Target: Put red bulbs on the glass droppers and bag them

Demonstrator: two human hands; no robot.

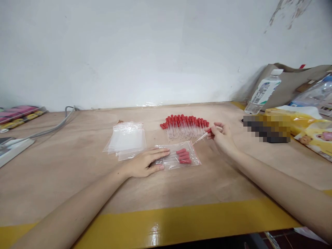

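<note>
Flat on the left part of a clear zip bag (172, 162) lies my left hand (146, 162), fingers stretched out. Inside the bag are several droppers with red rubber bulbs (183, 156), side by side. My right hand (220, 138) pinches one glass dropper (201, 138) by its red bulb. Its clear tip points left and down at the bag's right end, where the red-edged opening is. Whether the tip is inside the bag I cannot tell. Behind the bag, a row of red-bulbed droppers (185, 126) lies with the tips toward me.
Stacked clear bags (129, 136) lie left of the droppers. At the right stand a water bottle (264, 91) and a grey bag (290, 83), with a yellow package (308, 124) in front. A grey cable (57, 128) and a white power strip (15, 150) are at the left. Yellow tape (160, 224) lines the table's front edge.
</note>
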